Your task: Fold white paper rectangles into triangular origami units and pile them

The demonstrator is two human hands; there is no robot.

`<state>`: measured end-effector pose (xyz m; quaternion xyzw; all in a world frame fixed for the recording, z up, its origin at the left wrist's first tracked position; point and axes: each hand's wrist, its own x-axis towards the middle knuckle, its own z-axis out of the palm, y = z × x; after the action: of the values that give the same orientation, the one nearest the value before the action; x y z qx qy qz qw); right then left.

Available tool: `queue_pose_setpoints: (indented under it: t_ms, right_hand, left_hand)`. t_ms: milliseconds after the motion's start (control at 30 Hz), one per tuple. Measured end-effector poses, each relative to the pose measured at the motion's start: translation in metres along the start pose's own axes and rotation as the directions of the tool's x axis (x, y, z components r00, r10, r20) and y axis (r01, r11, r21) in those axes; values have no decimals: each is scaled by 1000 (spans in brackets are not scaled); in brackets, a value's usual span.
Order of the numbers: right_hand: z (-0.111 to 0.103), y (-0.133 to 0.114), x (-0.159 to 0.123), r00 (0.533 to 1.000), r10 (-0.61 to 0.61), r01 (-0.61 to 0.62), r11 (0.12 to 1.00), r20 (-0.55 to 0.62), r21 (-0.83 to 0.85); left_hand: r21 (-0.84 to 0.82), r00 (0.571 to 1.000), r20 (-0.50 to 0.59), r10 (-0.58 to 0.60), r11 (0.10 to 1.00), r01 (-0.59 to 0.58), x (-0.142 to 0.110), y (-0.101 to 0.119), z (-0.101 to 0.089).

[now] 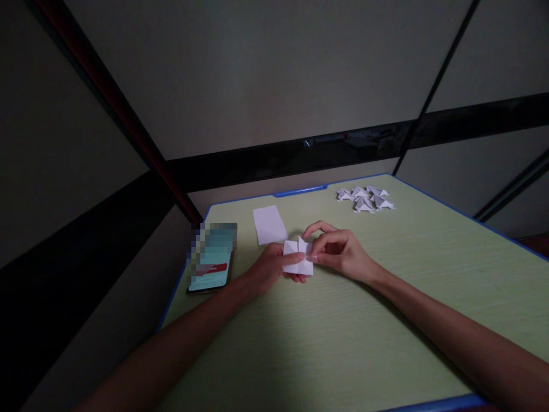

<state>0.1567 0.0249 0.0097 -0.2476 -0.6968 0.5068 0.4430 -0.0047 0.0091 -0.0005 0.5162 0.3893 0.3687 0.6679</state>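
A small white folded paper (292,247), roughly square with creases and a flap standing up at its top, is held above the table between both hands. My left hand (273,263) grips it from the left, thumb laid across the front and fingers behind. At its right edge, my right hand (338,250) pinches the paper between thumb and fingertips. Just behind the hands lies a flat white sheet of paper (269,223). Several folded white paper figures (364,199) sit grouped at the far right of the table.
A phone (214,257) with a lit, partly blurred screen lies on the left side of the light green table (266,355). Blue trim (300,191) runs along the table's edge. Behind it stands a pale panelled wall (274,74) with a glossy black band.
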Motion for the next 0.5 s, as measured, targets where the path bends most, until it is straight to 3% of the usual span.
queue_pose_setpoints:
  t_ms: [233,367,500]
  right_hand:
    - [5,1,2,992,90,-83,993,-87,86]
    - [8,2,2,983,122,-117,992,-135,43]
    - [7,2,3,978,163,-149,983,-129,110]
  left_hand:
    - [108,975,-168,143,986,-126,0,-5,5]
    - [167,963,-202,180,975,-148,0,-8,5]
    - [157,963,-207,175,977,-143,0,-8,4]
